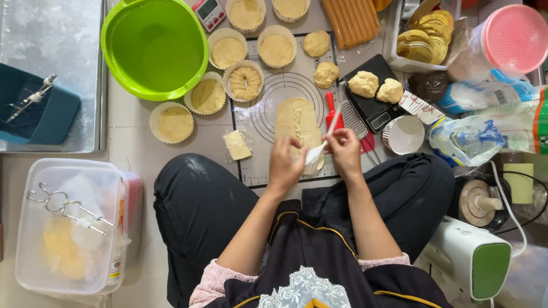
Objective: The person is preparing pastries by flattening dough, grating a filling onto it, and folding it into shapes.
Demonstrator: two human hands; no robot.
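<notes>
A long flattened strip of pale dough (297, 121) lies on a grey baking mat (268, 165) on the floor in front of my knees. My left hand (286, 160) presses on the near end of the strip. My right hand (345, 148) holds a white plastic scraper (321, 147) slanted against the same end of the dough. A small block of butter (236, 145) lies on the mat to the left of my hands.
Several paper cups filled with dough (209, 96) sit around a green bowl (154, 48). Dough balls rest on a black scale (374, 108). A red tool (333, 112), an empty paper cup (403, 134), bags, a plastic box (68, 228) and a mixer (474, 259) surround me.
</notes>
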